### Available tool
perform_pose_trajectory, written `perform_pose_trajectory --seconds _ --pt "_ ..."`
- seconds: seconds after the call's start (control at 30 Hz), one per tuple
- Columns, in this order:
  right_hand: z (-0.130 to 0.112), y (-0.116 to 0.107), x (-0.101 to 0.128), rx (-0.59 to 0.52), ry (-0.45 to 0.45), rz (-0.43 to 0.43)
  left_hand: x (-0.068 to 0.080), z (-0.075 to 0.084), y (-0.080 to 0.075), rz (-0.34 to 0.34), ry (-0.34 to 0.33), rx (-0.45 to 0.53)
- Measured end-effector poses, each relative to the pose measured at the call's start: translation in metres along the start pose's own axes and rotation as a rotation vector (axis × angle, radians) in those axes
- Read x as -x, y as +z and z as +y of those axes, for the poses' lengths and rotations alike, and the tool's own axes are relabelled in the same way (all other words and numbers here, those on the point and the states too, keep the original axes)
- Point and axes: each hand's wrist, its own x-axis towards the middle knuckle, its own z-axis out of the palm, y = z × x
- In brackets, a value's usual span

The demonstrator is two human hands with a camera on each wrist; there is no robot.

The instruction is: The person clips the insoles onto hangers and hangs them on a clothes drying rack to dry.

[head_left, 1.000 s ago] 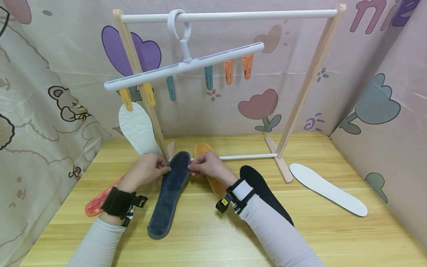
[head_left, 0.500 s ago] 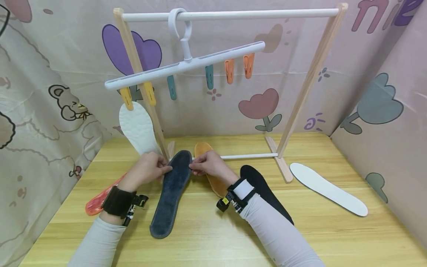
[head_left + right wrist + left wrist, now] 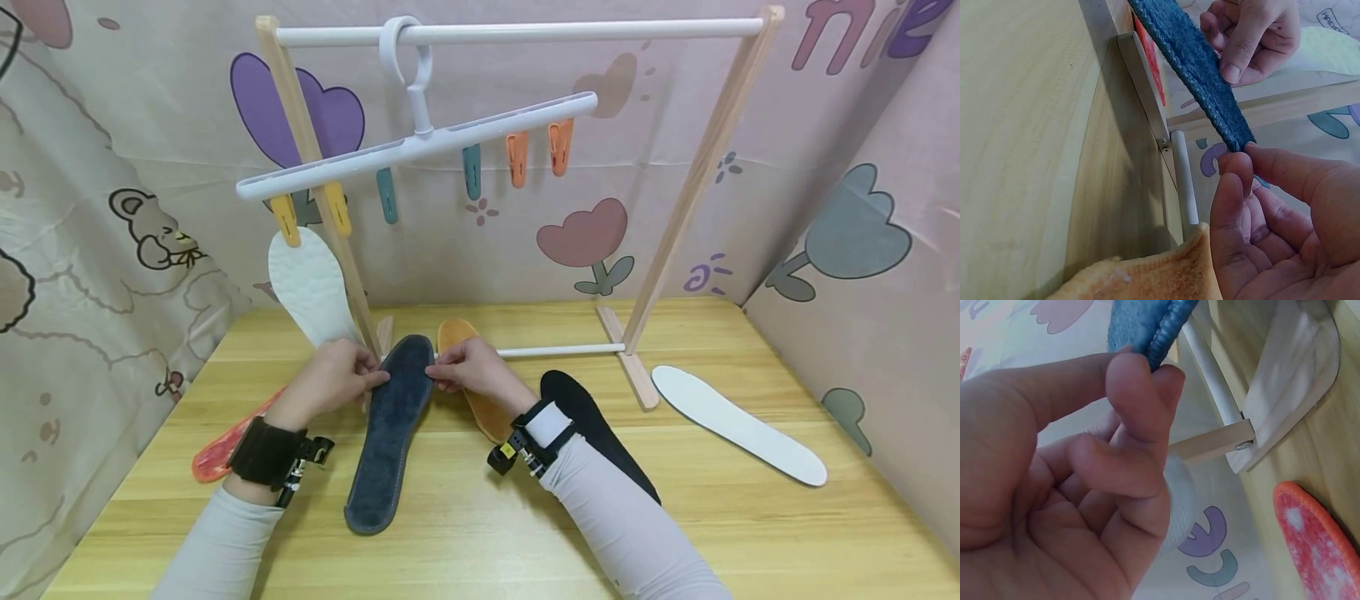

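Observation:
A dark grey insole [image 3: 390, 433] is held up by its wide end between both hands, its narrow end hanging toward the front of the table. My left hand [image 3: 336, 379] pinches its left edge between thumb and fingers, as the left wrist view also shows on the insole's edge [image 3: 1147, 328]. Opposite, my right hand [image 3: 476, 371] pinches the right edge, thumb against fingertips in the right wrist view. Behind the left hand a white insole [image 3: 311, 283] hangs from a yellow clip [image 3: 285, 221]. An orange insole [image 3: 456, 333] lies partly hidden under the right hand.
A white clip hanger [image 3: 420, 148] hangs tilted, lower on the left, from the bar of a wooden rack [image 3: 678, 192]. Orange clips [image 3: 516, 160] and teal clips [image 3: 472, 172] dangle from it. A red insole [image 3: 232, 437], black insole [image 3: 592, 425] and white flat insole [image 3: 738, 427] lie on the table.
The dark grey insole's lower end has swung slightly to the right, and its top has risen a little. Both hands keep their pinch and have barely moved.

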Motion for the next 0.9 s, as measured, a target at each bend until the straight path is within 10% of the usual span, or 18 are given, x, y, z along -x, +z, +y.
perform_pose_trajectory --seconds 0.9 --pt "-0.0015 -0.0058 0.0 0.043 -0.059 0.04 0.001 0.0063 -0.0055 -0.052 -0.012 0.11"
